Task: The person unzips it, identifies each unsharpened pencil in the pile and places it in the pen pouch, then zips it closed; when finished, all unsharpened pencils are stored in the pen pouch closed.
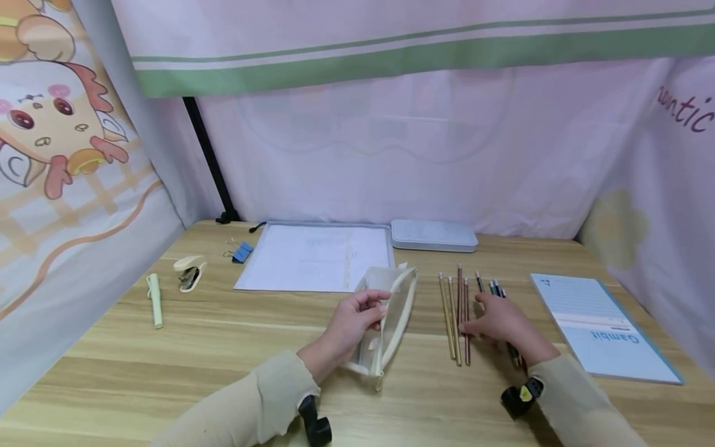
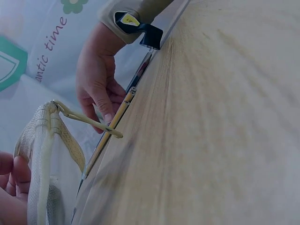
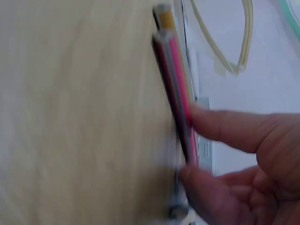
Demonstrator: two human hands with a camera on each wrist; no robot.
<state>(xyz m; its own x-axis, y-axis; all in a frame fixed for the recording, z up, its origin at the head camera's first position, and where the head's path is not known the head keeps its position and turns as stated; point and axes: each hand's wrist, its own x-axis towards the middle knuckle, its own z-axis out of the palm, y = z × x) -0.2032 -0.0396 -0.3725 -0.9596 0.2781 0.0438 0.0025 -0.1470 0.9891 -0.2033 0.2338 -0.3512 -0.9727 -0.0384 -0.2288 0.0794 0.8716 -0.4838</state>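
Observation:
My left hand [image 1: 371, 307] grips the rim of a cream mesh pencil pouch [image 1: 393, 313] and holds it up open on the wooden desk [image 1: 223, 347]. The left wrist view shows the pouch [image 2: 44, 154] close up with its zipper strap [image 2: 89, 119] hanging out. Just right of the pouch, several pencils [image 1: 455, 310] lie side by side. My right hand [image 1: 488, 316] lies over their right part. In the right wrist view my finger and thumb pinch a pink and grey pencil [image 3: 173, 84] against the desk.
A blue notebook [image 1: 603, 326] lies at the right. Behind are a clear folder with paper [image 1: 315, 257] and a grey case [image 1: 432, 234]. Blue binder clips [image 1: 242, 251], a stapler [image 1: 190, 272] and a green pen [image 1: 155, 301] lie at the left. Curtains surround the desk.

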